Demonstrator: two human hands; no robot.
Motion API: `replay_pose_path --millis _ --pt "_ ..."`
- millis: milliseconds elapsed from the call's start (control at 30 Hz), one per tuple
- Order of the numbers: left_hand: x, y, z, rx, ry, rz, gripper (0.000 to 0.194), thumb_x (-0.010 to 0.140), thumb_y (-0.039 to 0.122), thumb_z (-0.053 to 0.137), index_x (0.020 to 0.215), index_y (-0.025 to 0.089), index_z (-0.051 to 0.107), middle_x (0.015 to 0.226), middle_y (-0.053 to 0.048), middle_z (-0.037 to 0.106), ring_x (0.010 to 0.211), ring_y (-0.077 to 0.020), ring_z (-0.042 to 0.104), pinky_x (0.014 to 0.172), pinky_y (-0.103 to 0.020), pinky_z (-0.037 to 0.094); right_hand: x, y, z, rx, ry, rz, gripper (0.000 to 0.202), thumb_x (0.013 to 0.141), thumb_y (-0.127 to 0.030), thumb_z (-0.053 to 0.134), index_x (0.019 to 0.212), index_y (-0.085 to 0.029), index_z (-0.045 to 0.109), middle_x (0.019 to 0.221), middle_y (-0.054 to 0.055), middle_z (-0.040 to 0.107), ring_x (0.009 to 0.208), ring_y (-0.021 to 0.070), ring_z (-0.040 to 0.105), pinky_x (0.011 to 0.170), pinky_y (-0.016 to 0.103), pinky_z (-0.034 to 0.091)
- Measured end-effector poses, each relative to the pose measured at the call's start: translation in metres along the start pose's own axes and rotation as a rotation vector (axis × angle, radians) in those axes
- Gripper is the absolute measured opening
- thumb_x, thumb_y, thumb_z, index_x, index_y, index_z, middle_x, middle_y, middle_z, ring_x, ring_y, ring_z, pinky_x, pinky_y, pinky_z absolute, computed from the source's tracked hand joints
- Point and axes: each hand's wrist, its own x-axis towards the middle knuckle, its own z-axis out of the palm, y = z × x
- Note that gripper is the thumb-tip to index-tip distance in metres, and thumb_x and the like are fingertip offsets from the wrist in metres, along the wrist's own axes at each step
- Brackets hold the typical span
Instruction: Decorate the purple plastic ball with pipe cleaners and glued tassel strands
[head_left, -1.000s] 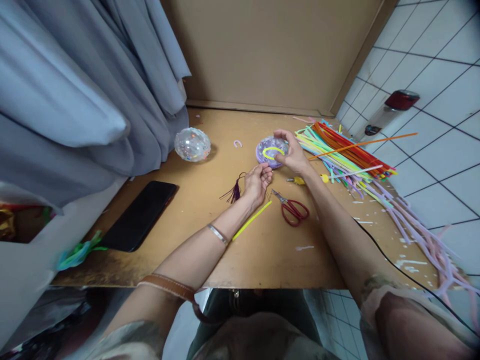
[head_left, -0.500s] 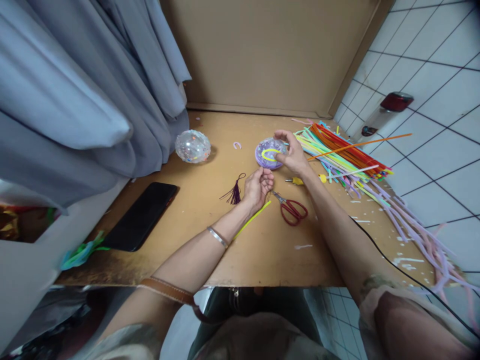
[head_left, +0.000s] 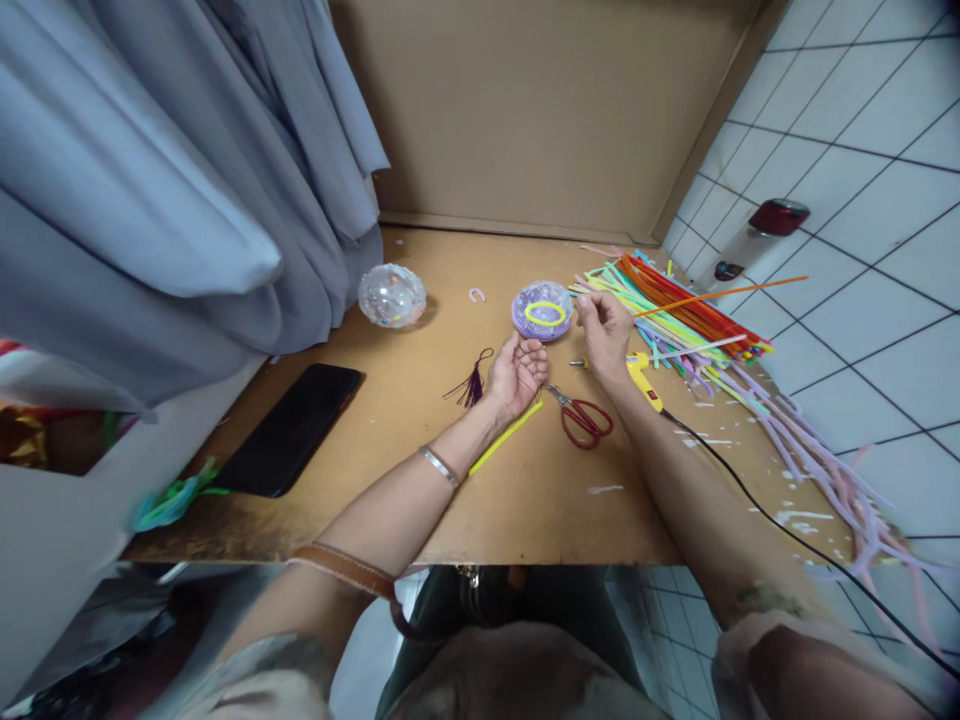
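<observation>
A clear, round plastic piece with purple around it [head_left: 525,328] sits on the table, a yellow fuzzy oval ring [head_left: 546,322] lying on its top. My left hand [head_left: 519,376] rests palm up just below its near edge, fingers loosely curled and nothing seen in them. Just right of the round piece is my right hand [head_left: 607,332], its fingertips drawn together; whether something small is between them is hidden. Under my right hand lies a yellow glue gun [head_left: 639,370], partly covered. Red-handled scissors [head_left: 586,422] and a yellow pipe cleaner [head_left: 506,438] lie near my wrists.
A clear ball [head_left: 391,296] stands at the back left. A dark tassel [head_left: 472,385], a small pink curved piece [head_left: 477,295] and a black phone [head_left: 289,430] lie on the table [head_left: 420,400]. Pipe cleaners [head_left: 690,310] are heaped right; a black cord [head_left: 739,485] crosses the right side.
My right hand has let go of the yellow ring and drawn back to the right and down, its fingers closing. The whole ring now shows. My left hand stays nearly in place.
</observation>
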Motion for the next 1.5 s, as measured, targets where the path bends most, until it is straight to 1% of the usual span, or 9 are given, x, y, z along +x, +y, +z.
replay_pose_path --millis 167,300,567,767,833,933,1067,1233,1500 --pt "-0.006 -0.005 0.004 0.058 -0.07 -0.068 0.045 0.1 0.048 0.049 0.085 0.012 0.073 0.081 -0.013 0.076 0.078 -0.0177 0.074 0.081 -0.029 0.056 -0.036 -0.001 -0.019 -0.083 0.015 0.02 0.042 0.094 -0.063 0.046 0.079 -0.026 0.054 0.072 0.001 0.058 0.069 0.0197 0.054 0.069 0.037 0.048" --pt "-0.009 -0.004 0.004 0.065 -0.112 -0.069 0.05 0.1 0.053 0.048 0.091 0.011 0.074 0.093 -0.017 0.078 0.091 -0.0215 0.076 0.091 -0.034 0.056 -0.051 -0.008 -0.033 -0.148 0.053 -0.077 0.03 0.096 -0.051 0.046 0.083 -0.027 0.056 0.08 0.004 0.061 0.079 0.0244 0.059 0.078 0.043 0.05" --pt "-0.011 -0.001 0.006 0.059 -0.14 -0.062 0.057 0.099 0.059 0.045 0.111 0.011 0.074 0.112 -0.022 0.076 0.116 -0.0274 0.071 0.099 -0.037 0.055 -0.057 -0.008 -0.039 -0.298 -0.095 -0.241 0.018 0.094 -0.035 0.05 0.098 -0.026 0.065 0.094 0.009 0.068 0.091 0.0301 0.062 0.087 0.051 0.047" --pt "-0.009 0.003 0.005 0.18 -0.131 0.069 0.058 0.1 0.06 0.041 0.099 0.012 0.074 0.1 -0.016 0.079 0.099 -0.0217 0.075 0.093 -0.032 0.055 -0.053 0.006 -0.041 -0.39 -0.072 -0.34 0.017 0.095 -0.031 0.051 0.095 -0.023 0.067 0.088 0.008 0.069 0.086 0.0262 0.063 0.081 0.043 0.045" --pt "-0.004 0.006 0.002 0.288 -0.097 0.199 0.055 0.1 0.058 0.044 0.09 0.013 0.073 0.085 -0.012 0.077 0.079 -0.0169 0.074 0.082 -0.029 0.056 -0.051 0.005 -0.042 -0.411 -0.037 -0.338 0.018 0.096 -0.031 0.051 0.093 -0.023 0.066 0.087 0.007 0.069 0.086 0.0254 0.063 0.083 0.042 0.044" --pt "0.004 0.01 -0.005 0.401 0.034 0.464 0.049 0.099 0.056 0.05 0.079 0.015 0.07 0.068 -0.004 0.07 0.05 -0.0083 0.057 0.058 -0.022 0.047 -0.049 0.002 -0.045 -0.445 -0.033 -0.318 0.02 0.097 -0.032 0.049 0.09 -0.023 0.066 0.086 0.007 0.068 0.087 0.0255 0.062 0.085 0.042 0.042" --pt "0.009 0.011 -0.011 0.475 0.09 0.703 0.045 0.098 0.052 0.055 0.074 0.017 0.067 0.061 0.001 0.059 0.044 -0.0054 0.043 0.048 -0.021 0.035 -0.048 -0.004 -0.047 -0.523 -0.268 -0.261 0.021 0.095 -0.028 0.051 0.089 -0.021 0.069 0.088 0.008 0.07 0.09 0.0259 0.061 0.086 0.042 0.037" --pt "0.005 0.004 -0.011 0.585 0.02 0.73 0.046 0.098 0.054 0.054 0.073 0.017 0.065 0.057 0.003 0.051 0.046 -0.0068 0.041 0.048 -0.022 0.033 -0.047 -0.014 -0.045 -0.656 -0.683 -0.173 0.018 0.089 -0.02 0.057 0.084 -0.02 0.074 0.091 0.009 0.073 0.094 0.0268 0.06 0.085 0.041 0.032" --pt "0.004 0.003 -0.014 0.666 -0.032 0.723 0.043 0.101 0.049 0.05 0.075 0.018 0.065 0.058 0.003 0.052 0.048 -0.0079 0.042 0.051 -0.024 0.033 -0.049 -0.021 -0.043 -0.703 -0.784 -0.238 0.018 0.092 -0.022 0.059 0.087 -0.02 0.076 0.09 0.009 0.073 0.094 0.0267 0.059 0.084 0.04 0.029"
